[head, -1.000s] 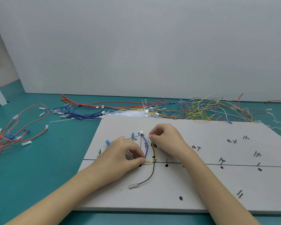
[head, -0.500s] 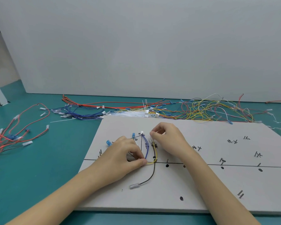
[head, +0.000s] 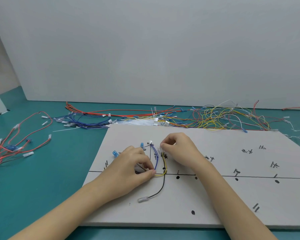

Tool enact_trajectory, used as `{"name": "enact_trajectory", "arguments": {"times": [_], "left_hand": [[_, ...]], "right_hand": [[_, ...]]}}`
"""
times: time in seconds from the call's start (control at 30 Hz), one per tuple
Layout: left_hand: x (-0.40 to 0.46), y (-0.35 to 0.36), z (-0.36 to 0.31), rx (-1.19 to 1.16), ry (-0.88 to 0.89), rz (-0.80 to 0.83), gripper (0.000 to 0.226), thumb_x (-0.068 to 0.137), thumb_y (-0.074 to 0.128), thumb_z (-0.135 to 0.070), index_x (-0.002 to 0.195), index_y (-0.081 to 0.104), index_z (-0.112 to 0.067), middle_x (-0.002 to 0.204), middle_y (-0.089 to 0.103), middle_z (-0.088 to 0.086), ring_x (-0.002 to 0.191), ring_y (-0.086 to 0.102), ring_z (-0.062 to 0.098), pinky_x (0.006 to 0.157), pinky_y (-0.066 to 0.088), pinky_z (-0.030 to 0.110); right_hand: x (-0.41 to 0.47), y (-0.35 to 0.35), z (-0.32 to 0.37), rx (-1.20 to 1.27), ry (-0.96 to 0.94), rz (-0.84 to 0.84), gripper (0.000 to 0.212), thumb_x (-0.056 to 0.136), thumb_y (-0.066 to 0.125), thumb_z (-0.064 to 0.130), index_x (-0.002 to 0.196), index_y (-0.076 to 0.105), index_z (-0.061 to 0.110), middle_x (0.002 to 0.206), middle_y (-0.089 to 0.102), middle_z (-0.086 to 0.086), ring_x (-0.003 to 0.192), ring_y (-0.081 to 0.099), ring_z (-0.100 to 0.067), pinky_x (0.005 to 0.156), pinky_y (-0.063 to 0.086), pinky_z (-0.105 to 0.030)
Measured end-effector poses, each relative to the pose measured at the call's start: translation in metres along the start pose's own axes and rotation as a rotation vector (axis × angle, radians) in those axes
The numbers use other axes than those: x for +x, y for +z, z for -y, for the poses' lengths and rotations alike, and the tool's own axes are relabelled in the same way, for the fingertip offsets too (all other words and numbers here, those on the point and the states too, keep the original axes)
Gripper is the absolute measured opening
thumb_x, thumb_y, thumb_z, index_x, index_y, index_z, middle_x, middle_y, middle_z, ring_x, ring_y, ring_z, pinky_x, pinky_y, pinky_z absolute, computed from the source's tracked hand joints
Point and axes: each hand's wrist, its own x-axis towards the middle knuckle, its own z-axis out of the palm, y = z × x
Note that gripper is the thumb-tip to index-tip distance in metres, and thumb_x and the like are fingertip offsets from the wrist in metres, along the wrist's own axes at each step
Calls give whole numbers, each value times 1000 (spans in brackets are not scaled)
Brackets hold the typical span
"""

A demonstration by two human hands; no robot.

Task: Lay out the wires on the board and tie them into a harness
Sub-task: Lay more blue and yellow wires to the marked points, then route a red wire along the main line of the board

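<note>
Your left hand (head: 135, 168) hides the bundle where the wires meet: thumb and forefinger are pinched together on it at the ruled black line (head: 249, 177), and what lies under your palm cannot be made out. Your right hand (head: 178, 149) is curled, fingertips clamped on a small white connector (head: 160, 149) at the far end of the yellow wire (head: 165, 163); the connector is mostly covered, so its shape is unclear. Both forearms are cut off by the bottom edge.

The grey board (head: 215, 205) lies in front of you, its right side cut off by the frame. On it, between your hands, the blue wire (head: 155, 157) arcs from your left pinch toward 12 o'clock to a white plug (head: 151, 142). Just beside it, at 3 o'clock, the yellow wire curves up from the same pinch. A black wire (head: 160, 187) runs alongside the yellow one, then trails toward 6 o'clock and ends in a clear terminal (head: 142, 199). Two blue terminals (head: 115, 153) sit at 10 o'clock from your left hand.

The board carries handwritten black marks, dots and short strokes; the characters are too small and blurred to read.

Beyond the board at 12 o'clock, loose wires lie on the teal table (head: 33, 187): a blue bundle (head: 87, 122), long red wires (head: 128, 112), a yellow tangle (head: 220, 118) toward 1 o'clock. More red wires (head: 16, 144) spread at 9 o'clock, partly cut off.
</note>
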Motion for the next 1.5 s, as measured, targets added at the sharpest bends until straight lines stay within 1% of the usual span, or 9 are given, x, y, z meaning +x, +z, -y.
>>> {"name": "enact_trajectory", "arguments": {"times": [0.2, 0.43, 0.73, 0.9, 0.97, 1.1, 1.2, 1.33, 1.5], "left_hand": [[0, 1, -2, -4, 10, -4, 9, 83, 70, -43, 79, 70, -34, 84, 60, -16, 94, 47, 4, 80, 40, 22], [1, 0, -1, 52, -11, -41, 13, 87, 66, -45, 78, 69, -35, 85, 60, -15, 92, 46, 3, 87, 35, 31], [1, 0, 0, 147, 41, -55, 16, 86, 65, -48, 78, 70, -35, 84, 56, -16, 89, 44, 2, 85, 35, 29], [8, -3, 3, 140, 3, -94, 33, 90, 49, -58, 84, 69, -32, 85, 53, -17, 88, 43, 1, 83, 35, 29], [16, -7, 7, 114, -37, -132, 36, 91, 44, -57, 85, 68, -30, 87, 55, -17, 89, 46, 2, 84, 37, 30], [46, -34, 44, 170, -115, -302, 15, 95, 56, -22, 95, 70, -19, 95, 64, -7, 96, 53, 15, 85, 37, 27], [78, -65, 91, 242, -334, -376, 27, 96, 48, -12, 116, 66, -11, 115, 67, 7, 109, 56, 25, 94, 42, 35], [106, -92, 139, 89, -570, -538, 33, 93, 45, -6, 117, 66, -12, 111, 70, 11, 107, 58, 32, 93, 48, 42], [123, -65, 156, 402, -510, -184, 43, 93, 40, 0, 127, 62, -13, 138, 50, 9, 128, 38, 33, 105, 37, 47]], "right_hand": [[-1, -1, 0, -3, 9, 37, 11, 88, 62, 18, 83, 72, 20, 75, 63, 11, 73, 57, -8, 60, 42, -21], [-1, -1, 1, 0, 2, 16, 12, 88, 60, 22, 80, 69, 21, 82, 69, 3, 76, 59, -12, 64, 43, -23], [2, -2, -3, 25, -5, -23, 13, 88, 58, 21, 84, 70, 20, 82, 67, 10, 77, 58, -5, 61, 42, -20], [2, -3, -3, 42, -16, -49, 13, 86, 58, 19, 80, 69, 22, 79, 66, 11, 76, 59, -6, 60, 40, -20], [2, -4, -3, 46, -15, -64, 13, 86, 57, 19, 80, 68, 23, 81, 67, 10, 77, 60, -7, 60, 40, -20], [3, -5, -3, 51, -17, -96, 14, 85, 57, 19, 82, 70, 21, 83, 67, 11, 79, 59, -4, 61, 40, -19], [3, -5, -4, 62, -15, -95, 14, 85, 56, 19, 82, 69, 22, 83, 66, 11, 79, 59, -5, 61, 40, -19], [3, -3, -5, 54, -4, -44, 14, 86, 56, 17, 80, 68, 23, 81, 66, 11, 79, 60, -8, 62, 42, -21], [3, -4, -6, 45, 4, -43, 14, 86, 56, 17, 81, 69, 21, 82, 66, 10, 81, 60, -9, 63, 44, -22]]}}
